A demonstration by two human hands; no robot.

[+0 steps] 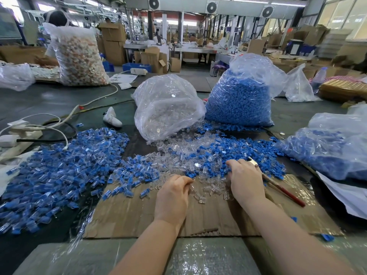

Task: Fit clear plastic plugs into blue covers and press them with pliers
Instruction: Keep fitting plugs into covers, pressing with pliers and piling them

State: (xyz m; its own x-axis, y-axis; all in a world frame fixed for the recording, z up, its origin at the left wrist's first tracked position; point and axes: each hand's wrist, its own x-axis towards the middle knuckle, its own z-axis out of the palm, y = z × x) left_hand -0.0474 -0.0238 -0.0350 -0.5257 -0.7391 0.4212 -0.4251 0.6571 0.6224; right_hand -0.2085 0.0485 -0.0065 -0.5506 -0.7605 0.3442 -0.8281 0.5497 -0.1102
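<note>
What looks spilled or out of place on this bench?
Clear plastic plugs spill from the tipped transparent bag, mixing with loose blue covers. A white shoe lies on the worktop behind them.

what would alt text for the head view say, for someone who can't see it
A person's left hand and right hand reach into loose clear plugs and blue covers on a cardboard sheet; red-handled pliers lie beside the right hand. Behind stand a bag of clear plugs and a bag of blue covers.
</note>
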